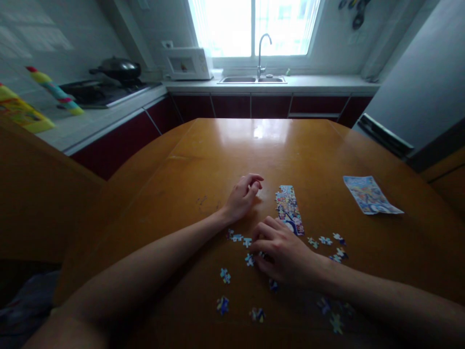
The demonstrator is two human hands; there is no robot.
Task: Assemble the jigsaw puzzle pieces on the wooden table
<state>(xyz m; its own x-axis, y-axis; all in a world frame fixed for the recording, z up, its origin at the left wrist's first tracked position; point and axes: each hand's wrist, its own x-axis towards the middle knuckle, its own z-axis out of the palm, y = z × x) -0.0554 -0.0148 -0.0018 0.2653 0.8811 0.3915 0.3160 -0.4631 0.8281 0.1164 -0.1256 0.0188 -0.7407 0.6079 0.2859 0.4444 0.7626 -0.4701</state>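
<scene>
My left hand (242,196) rests on the wooden table (218,160), fingers loosely curled, nothing visible in them. My right hand (281,249) lies palm down over loose jigsaw pieces (238,237), fingertips bent onto a piece near its front; whether it grips one is hidden. A joined strip of colourful puzzle (288,208) lies just beyond my right hand. Several more loose pieces (332,242) are scattered to the right, and other pieces (224,276) lie nearer me.
A printed picture sheet (370,195) lies at the table's right. Beyond the table runs a kitchen counter with a sink and tap (259,68), a microwave (188,63) and a stove with a pan (118,72). A refrigerator (417,92) stands at right.
</scene>
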